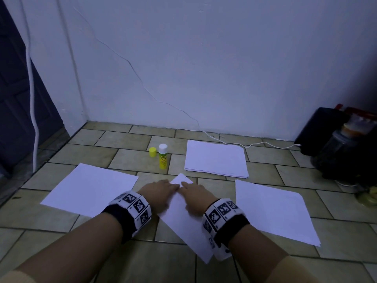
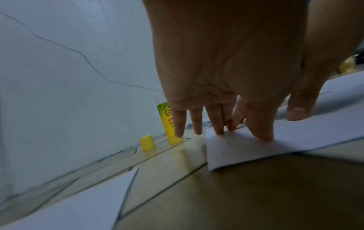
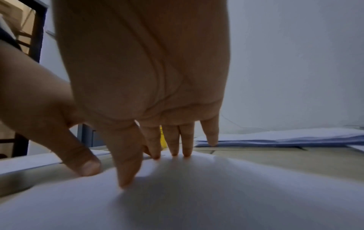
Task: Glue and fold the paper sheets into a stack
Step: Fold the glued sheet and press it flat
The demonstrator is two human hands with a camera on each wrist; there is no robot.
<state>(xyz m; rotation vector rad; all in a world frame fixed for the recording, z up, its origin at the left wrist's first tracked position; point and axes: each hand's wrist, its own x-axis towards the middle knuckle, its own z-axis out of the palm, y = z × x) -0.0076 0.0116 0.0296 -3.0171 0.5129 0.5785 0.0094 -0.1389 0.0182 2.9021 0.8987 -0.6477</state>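
A folded white sheet lies on the tiled floor in front of me, running from near my right wrist to a far corner between my hands. My left hand presses its far left part with straight fingers. My right hand presses the same sheet beside it, fingertips flat on the paper. An uncapped yellow glue stick stands upright beyond my hands, its yellow cap on the floor to its left. A stack of white sheets lies at the back right.
A single white sheet lies on the left and another on the right. A white cable runs along the wall base to dark containers at the far right. A dark door stands at the left.
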